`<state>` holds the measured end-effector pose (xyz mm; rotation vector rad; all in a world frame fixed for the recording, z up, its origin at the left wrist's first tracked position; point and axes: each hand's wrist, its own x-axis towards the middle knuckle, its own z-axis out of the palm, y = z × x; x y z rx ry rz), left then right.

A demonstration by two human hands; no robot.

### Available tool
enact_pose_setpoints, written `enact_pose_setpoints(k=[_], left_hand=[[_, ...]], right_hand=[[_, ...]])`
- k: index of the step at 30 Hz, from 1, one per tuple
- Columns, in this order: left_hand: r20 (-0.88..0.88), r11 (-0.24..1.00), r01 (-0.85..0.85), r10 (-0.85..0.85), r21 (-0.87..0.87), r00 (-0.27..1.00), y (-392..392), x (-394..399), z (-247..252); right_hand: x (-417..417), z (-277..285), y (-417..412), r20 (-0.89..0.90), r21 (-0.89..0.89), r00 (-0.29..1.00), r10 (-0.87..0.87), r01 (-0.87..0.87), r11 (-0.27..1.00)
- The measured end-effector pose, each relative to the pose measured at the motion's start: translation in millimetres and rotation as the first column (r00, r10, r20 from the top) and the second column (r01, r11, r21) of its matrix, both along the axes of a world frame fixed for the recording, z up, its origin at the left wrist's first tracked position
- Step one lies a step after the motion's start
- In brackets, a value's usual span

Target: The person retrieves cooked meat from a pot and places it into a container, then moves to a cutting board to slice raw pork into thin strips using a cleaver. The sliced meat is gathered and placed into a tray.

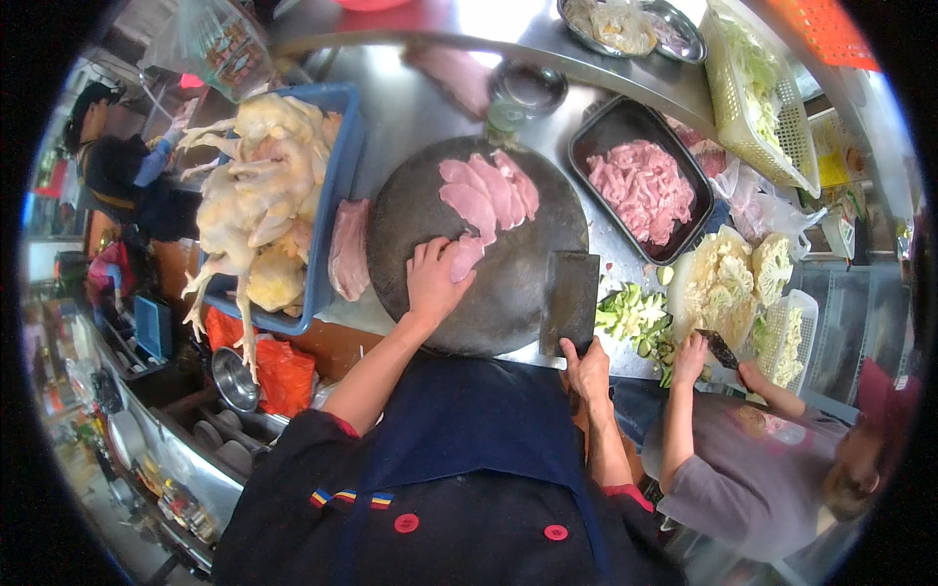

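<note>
A round dark chopping block [498, 308] stands before me on the steel table. My left hand [434, 282] rests on its left part, fingers on a slice of raw meat [467, 256]. More thin meat slices [487, 190] lie fanned out above that one. My right hand [586, 364] grips a cleaver [573, 297] by its handle, with the broad blade over the block's right edge. A longer piece of raw meat [350, 249] lies left of the block. Cut meat strips [641, 192] fill a black tray [575, 139] at the upper right.
Whole plucked chickens [256, 198] overhang a blue tub [341, 154] at left. At right a co-worker [755, 469] holds a knife [718, 349] beside cauliflower [722, 278] and chopped green vegetables [634, 319]. A raised steel shelf [513, 36] crosses the top. A metal bowl [538, 86] stands behind the block.
</note>
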<state>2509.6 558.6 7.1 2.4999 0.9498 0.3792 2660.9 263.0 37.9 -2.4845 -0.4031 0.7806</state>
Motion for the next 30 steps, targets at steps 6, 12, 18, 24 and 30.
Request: enact_pose_setpoints(k=[6,12,18,24,30], left_hand=[[0.033,0.992,0.118,-0.119,0.043,0.992,1.9,-5.2,-13.3],[0.127,0.997,-0.048,0.039,0.066,0.991,-13.9,4.0,1.8],[0.188,0.999,0.04,-0.042,0.013,0.981,-4.6,-4.8,-4.0],[0.123,0.951,0.288,-0.301,0.111,0.946,-34.0,-25.6,-5.7],[0.001,0.97,0.243,-0.243,0.003,0.97,-38.7,-22.6,0.7]], right_hand=[[6.2,-17.3,-16.6,-0.213,0.263,0.977,-0.009,0.066,0.963],[-1.2,-14.1,29.1,-0.487,0.189,0.871,0.064,0.034,0.981],[-17.6,-7.1,83.5,-0.374,0.248,0.849,0.374,-0.297,0.922],[1.5,25.1,3.1,-0.576,0.129,0.803,0.154,-0.098,0.987],[20.3,55.6,-5.1,0.132,-0.048,0.947,0.292,-0.288,0.957]])
